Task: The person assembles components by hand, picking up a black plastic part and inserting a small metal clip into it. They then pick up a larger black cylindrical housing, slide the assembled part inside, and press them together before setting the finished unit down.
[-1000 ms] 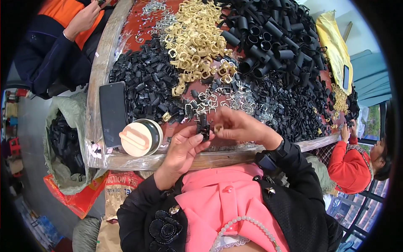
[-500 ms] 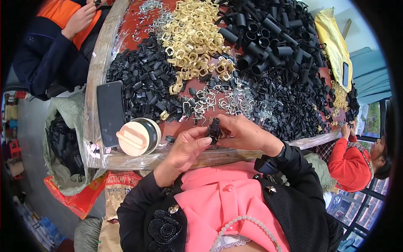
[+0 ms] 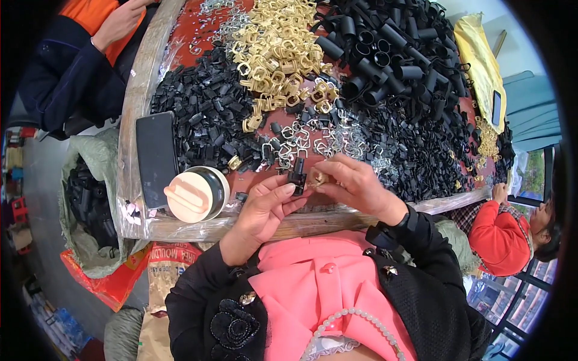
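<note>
I watched my left hand (image 3: 260, 210) pinching a small black plastic piece (image 3: 296, 175) upright at the near edge of the table (image 3: 139, 90), while my right hand (image 3: 355, 186) closed thumb and fingers on a small gold ring (image 3: 318, 178) touching it. Both grips were fingertip-light, so I judged the ring could slip and fall into the loose silver clips (image 3: 325, 141) just beyond, or off the near edge into my lap
</note>
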A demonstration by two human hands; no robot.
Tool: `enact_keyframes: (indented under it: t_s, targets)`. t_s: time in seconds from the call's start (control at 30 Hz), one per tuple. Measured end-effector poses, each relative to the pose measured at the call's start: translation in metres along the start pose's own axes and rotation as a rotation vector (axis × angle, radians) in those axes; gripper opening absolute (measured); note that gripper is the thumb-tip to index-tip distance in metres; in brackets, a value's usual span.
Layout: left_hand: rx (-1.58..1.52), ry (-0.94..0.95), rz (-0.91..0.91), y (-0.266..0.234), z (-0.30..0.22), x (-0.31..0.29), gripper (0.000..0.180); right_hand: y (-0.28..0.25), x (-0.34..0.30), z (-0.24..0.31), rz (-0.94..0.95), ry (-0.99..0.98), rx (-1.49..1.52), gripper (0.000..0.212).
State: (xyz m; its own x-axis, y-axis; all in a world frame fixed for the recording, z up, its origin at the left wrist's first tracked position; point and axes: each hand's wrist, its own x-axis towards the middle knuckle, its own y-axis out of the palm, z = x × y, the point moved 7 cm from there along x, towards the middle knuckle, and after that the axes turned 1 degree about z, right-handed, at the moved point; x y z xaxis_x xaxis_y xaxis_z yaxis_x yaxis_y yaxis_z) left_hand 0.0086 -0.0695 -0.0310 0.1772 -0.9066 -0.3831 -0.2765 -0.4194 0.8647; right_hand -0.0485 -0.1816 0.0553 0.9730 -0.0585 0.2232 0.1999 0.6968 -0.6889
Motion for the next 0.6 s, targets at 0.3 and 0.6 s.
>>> enact_keyframes:
  t_s: [0.3, 0.6]
  targets:
    - [0.234, -0.109, -0.071, -0.001, 0.003, -0.002, 0.024, 0.0, 0.009, 0.028, 0.149, -0.222, -0.217, 0.035]
    - [0.347, -0.262, -0.031, -0.001, 0.008, -0.003, 0.025, 0.009, 0.008, 0.036, 0.271, -0.403, -0.441, 0.038]
